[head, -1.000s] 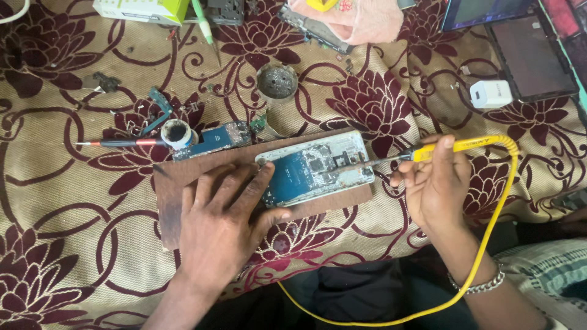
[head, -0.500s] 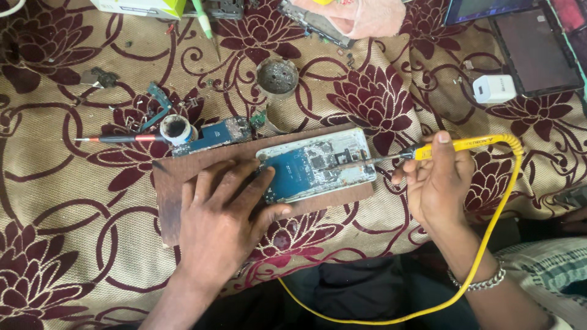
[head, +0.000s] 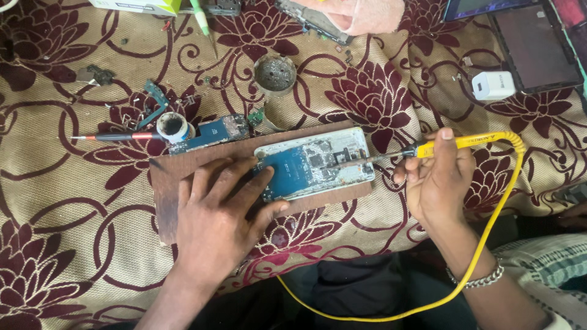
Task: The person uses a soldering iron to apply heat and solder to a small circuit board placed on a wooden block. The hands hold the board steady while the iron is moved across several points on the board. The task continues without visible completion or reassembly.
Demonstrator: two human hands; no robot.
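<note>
I see a white and green box (head: 137,6) lying flat at the far edge of the flowered cloth (head: 55,201), left of centre, mostly cut off by the frame. At the far right corner lies a dark tablet screen (head: 533,52), unlit, and beside it a lit bluish screen (head: 483,7), mostly cropped.

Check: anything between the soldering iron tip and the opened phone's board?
Nothing visible. The yellow-handled soldering iron in the right hand already has its tip on the opened phone; the left hand sits at the phone's other end.
</note>
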